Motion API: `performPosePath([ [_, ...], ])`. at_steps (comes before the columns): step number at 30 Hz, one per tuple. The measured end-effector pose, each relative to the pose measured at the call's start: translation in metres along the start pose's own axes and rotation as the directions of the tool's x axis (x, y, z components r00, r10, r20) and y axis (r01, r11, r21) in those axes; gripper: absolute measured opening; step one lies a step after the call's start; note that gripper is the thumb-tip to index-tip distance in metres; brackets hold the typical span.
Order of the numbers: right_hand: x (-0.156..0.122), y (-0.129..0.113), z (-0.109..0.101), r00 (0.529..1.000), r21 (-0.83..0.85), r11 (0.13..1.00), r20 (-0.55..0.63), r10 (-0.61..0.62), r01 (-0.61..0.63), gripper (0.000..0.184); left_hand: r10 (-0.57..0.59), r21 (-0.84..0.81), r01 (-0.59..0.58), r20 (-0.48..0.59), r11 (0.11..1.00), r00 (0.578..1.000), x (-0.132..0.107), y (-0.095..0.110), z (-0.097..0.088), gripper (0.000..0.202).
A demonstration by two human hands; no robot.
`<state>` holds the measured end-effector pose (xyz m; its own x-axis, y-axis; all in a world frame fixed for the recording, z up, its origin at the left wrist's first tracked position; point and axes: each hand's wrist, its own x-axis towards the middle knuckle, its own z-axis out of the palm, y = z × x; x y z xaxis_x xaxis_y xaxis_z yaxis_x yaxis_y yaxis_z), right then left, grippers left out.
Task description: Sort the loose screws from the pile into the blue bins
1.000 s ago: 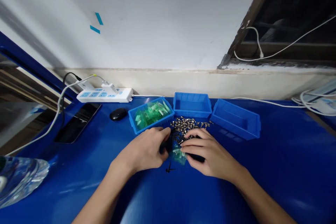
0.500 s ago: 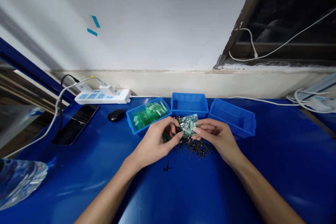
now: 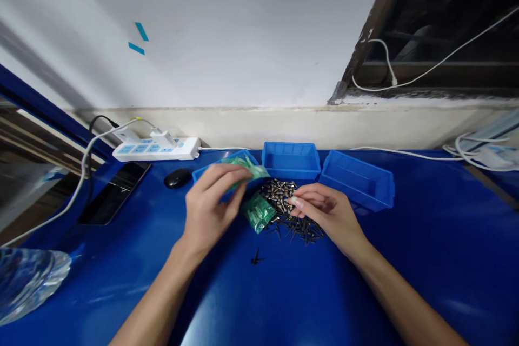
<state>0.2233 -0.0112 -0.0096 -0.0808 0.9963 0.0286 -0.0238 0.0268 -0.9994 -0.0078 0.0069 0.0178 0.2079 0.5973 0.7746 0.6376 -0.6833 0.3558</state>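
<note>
My left hand [image 3: 214,203] is closed at the front of the left blue bin, its fingertips pinching a small plastic bag [image 3: 257,170] of pale pieces at the bin's right edge. Part of that bag is behind the fingers and blurred. My right hand [image 3: 326,211] has thumb and fingers pressed together over the right side of a pile of dark screws [image 3: 304,227]; what they hold, if anything, I cannot make out. A green plastic packet [image 3: 259,212] lies on the table between my hands, against the pile.
The left blue bin [image 3: 198,174] is partly hidden by my left hand. A middle bin [image 3: 291,172] and a right bin [image 3: 357,186] stand beyond the pile. Leftward are a mouse [image 3: 177,178], a phone [image 3: 115,192] and a power strip [image 3: 182,149]. A few loose screws [image 3: 256,258] lie nearer me.
My left hand has moved left with the small plastic bag, away from my right hand; both held it before. The green packet and the silvery part of the pile are now uncovered.
</note>
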Motion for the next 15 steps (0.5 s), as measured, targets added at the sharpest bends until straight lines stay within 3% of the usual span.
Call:
performPosePath([
  [2,0.000,0.001,0.000,1.000,0.003,1.000,0.008,-0.006,0.006,0.026,0.012,0.237,-0.005,-0.027,0.972,1.000,0.000,-0.010,-0.006,0.014],
  [6,-0.001,0.000,-0.001,1.000,0.004,1.000,0.008,-0.002,0.002,0.025,-0.179,0.472,0.099,0.128,0.876,0.975,0.000,-0.020,-0.012,0.018],
  [8,-0.001,-0.001,-0.002,1.000,-0.006,1.000,0.014,-0.008,0.008,0.025,-0.224,0.491,0.131,0.136,0.861,0.965,0.001,-0.018,-0.012,0.017],
  [11,-0.001,-0.001,-0.004,0.999,-0.016,0.999,0.038,-0.027,0.028,0.024,-0.168,0.456,0.102,0.107,0.884,0.980,0.002,-0.012,-0.010,0.023],
  [15,0.000,-0.002,-0.006,0.998,-0.011,0.998,0.032,-0.053,0.054,0.025,-0.154,0.438,0.055,0.193,0.897,0.969,-0.002,-0.011,-0.004,0.024],
])
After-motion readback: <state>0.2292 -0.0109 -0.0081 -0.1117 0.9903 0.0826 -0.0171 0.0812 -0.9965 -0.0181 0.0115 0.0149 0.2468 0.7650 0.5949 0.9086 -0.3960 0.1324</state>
